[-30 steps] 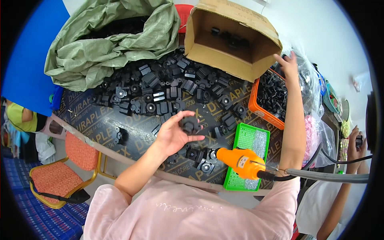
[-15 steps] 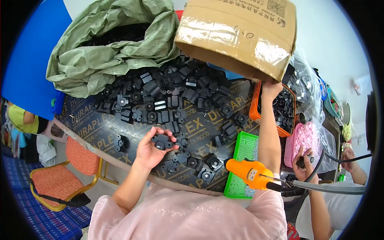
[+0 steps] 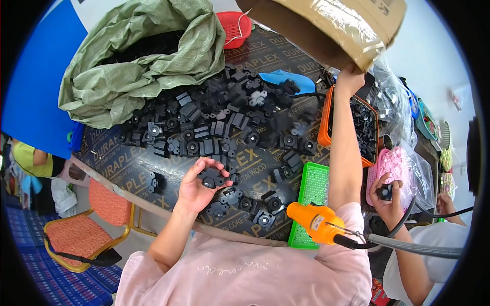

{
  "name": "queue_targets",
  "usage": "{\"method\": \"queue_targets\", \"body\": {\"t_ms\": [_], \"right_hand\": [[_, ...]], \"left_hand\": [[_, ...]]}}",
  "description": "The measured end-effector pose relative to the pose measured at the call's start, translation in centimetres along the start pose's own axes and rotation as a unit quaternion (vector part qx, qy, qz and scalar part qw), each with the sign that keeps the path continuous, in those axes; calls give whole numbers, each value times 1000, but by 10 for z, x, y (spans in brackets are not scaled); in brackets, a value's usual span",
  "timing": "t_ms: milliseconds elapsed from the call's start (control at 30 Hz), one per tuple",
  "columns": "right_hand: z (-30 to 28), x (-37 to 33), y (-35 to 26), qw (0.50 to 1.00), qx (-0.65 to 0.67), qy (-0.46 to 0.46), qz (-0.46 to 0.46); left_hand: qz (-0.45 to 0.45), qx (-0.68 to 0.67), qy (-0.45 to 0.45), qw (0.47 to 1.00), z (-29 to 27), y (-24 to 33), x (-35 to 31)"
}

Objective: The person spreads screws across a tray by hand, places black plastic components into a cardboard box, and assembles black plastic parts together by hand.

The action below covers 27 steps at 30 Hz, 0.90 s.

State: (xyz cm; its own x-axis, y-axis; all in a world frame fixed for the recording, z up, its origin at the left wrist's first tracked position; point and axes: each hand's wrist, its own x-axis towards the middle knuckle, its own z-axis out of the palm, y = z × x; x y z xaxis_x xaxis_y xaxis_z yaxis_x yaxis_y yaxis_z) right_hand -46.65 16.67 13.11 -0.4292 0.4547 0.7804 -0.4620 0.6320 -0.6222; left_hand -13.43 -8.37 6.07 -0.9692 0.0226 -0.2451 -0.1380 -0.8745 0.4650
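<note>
A black plastic housing part (image 3: 210,178) is pinched in the fingers of my left hand (image 3: 190,193), just above the near side of the table. My right arm reaches far forward, and my right hand (image 3: 350,81) grips the lower edge of a tilted cardboard box (image 3: 334,30), whose mouth faces down toward the table. Below it spreads a heap of similar black parts (image 3: 209,130). Several parts on the heap's right side look blurred. An orange electric screwdriver (image 3: 315,222) hangs near my right elbow, over the green perforated tray (image 3: 312,189).
An orange bin (image 3: 324,130) of small black parts stands beside my right forearm. A pink basket (image 3: 372,178) lies beyond it, near a co-worker's hand (image 3: 388,204) holding a black part. At the back are a green woven sack (image 3: 148,76), a red basket (image 3: 236,25) and a blue cloth (image 3: 291,80).
The cardboard box has moved away and right with my right hand, uncovering the red basket and more blue cloth. More black parts show on the heap's right. My left hand shifted slightly right.
</note>
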Motion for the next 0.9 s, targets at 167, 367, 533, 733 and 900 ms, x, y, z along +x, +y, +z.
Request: {"method": "queue_targets", "body": {"t_ms": [167, 367, 533, 733, 900], "right_hand": [[3, 22, -3, 986, -84, -131, 57], [-5, 80, -30, 901, 74, -349, 248], [8, 139, -16, 880, -13, -385, 280], [10, 143, -2, 911, 96, -189, 354], [-75, 63, -47, 929, 296, -152, 160]], "left_hand": [[-22, 23, 24, 999, -8, -7, 4], [-24, 32, 53, 998, -6, -10, 9], [-26, 24, 45, 998, 2, -10, 8], [-21, 33, 1, 999, 6, -16, 8], [-19, 37, -12, 999, 9, -17, 1]]}}
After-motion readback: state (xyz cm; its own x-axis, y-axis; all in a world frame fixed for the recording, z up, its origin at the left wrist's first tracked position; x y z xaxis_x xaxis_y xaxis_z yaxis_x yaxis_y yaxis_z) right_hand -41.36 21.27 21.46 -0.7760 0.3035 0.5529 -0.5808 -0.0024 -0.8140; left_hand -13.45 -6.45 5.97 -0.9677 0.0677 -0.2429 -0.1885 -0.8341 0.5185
